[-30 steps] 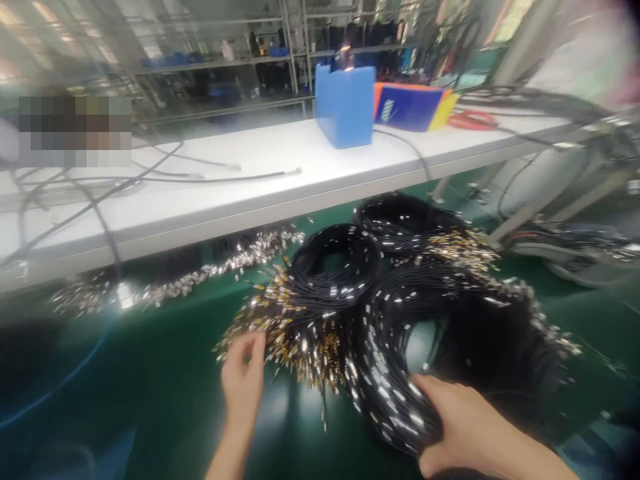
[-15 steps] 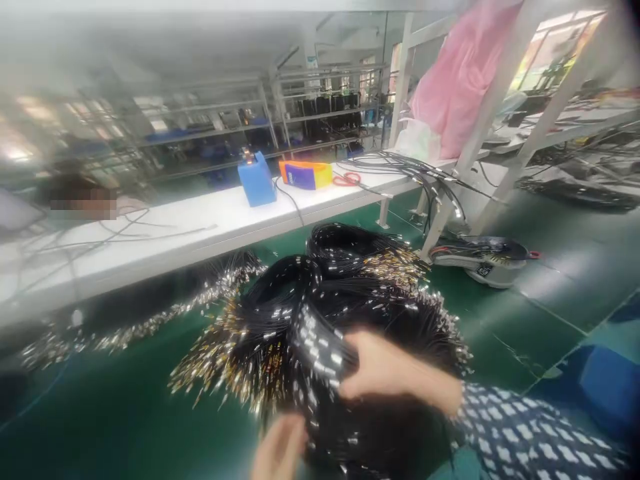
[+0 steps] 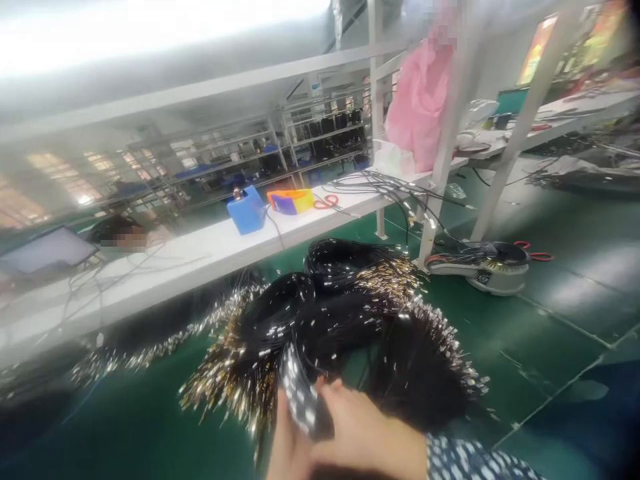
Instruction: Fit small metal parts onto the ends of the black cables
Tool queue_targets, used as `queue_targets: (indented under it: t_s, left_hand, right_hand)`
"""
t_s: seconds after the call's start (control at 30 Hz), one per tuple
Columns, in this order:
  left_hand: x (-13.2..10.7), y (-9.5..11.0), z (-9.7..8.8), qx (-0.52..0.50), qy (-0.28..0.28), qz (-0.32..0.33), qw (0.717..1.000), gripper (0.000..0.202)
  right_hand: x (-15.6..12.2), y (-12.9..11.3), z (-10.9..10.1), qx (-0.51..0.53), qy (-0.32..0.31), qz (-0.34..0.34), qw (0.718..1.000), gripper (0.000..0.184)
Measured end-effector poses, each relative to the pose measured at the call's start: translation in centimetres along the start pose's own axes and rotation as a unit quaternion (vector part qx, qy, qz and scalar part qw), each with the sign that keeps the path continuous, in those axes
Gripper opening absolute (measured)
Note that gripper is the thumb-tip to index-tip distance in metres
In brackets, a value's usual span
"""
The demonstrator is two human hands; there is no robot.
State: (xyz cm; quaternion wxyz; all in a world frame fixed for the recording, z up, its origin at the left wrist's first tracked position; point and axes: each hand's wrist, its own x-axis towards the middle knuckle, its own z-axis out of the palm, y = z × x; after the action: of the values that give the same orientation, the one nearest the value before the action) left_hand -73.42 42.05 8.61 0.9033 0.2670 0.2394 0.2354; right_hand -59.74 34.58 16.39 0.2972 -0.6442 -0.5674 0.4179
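A bundle of black cables with white tags (image 3: pixel 299 393) rises from the pile and runs between my two hands. My right hand (image 3: pixel 357 427) wraps round it from the right, fingers curled. From the left, my left hand (image 3: pixel 287 443) presses against the same bundle, its fingers partly blurred and hidden. Around the hands lie coiled black cables (image 3: pixel 345 320) on the floor. Many gold-coloured and silver connector ends (image 3: pixel 225 373) fan out at the left of the heap, and silver ends (image 3: pixel 453 333) line its right side.
Behind the heap runs a white bench (image 3: pixel 210 260) with a blue block (image 3: pixel 246 212), an orange-purple-yellow roll (image 3: pixel 290 202), red-handled scissors (image 3: pixel 326 202) and loose cables. A pink bag (image 3: pixel 417 107) stands near a post. A pale stool-like container (image 3: pixel 500 277) holds cables. Across the bench is a person (image 3: pixel 120 233).
My right hand has moved down and left with the cable bundle, and my left hand has come up against it. Green floor now shows within the heap. The view has shifted slightly.
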Motion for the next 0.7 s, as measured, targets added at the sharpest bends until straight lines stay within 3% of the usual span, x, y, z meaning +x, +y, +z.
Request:
queue_targets:
  t_s: [0.13, 0.23, 0.33, 0.4, 0.53, 0.6, 0.7]
  left_hand:
    - [-0.2, -0.3, -2.3, -0.045, 0.018, -0.007, 0.999, 0.064]
    - [0.1, 0.3, -2.6, -0.059, 0.032, -0.016, 0.998, 0.06]
    - [0.5, 0.8, -2.2, -0.062, 0.034, -0.02, 0.997, 0.051]
    - [0.8, 1.0, -1.7, -0.063, 0.027, -0.023, 0.997, 0.051]
    - [2.3, 1.8, 0.3, -0.024, 0.05, 0.044, 0.997, 0.05]
    - [3.2, 2.9, 1.7, 0.015, 0.076, 0.077, 0.994, 0.043]
    - [4.1, 4.8, 4.1, 0.03, 0.064, 0.087, 0.994, 0.041]
  right_hand:
    - [-1.6, 1.7, 2.2, -0.045, 0.029, 0.004, 0.999, 0.073]
    - [-3.5, 2.8, 1.0, -0.061, 0.044, -0.006, 0.997, 0.073]
    - [-4.2, 2.8, -0.9, -0.068, 0.112, 0.039, 0.991, 0.076]
    - [-3.6, 2.3, -1.7, -0.07, 0.112, 0.056, 0.99, 0.078]
    - [-1.5, 1.2, -2.7, -0.038, 0.019, 0.043, 0.998, 0.083]
    - [-1.0, 0.6, -3.5, -0.018, 0.034, 0.041, 0.998, 0.091]
    - [-2.0, -0.7, -5.3, 0.002, 0.085, 0.025, 0.996, 0.092]
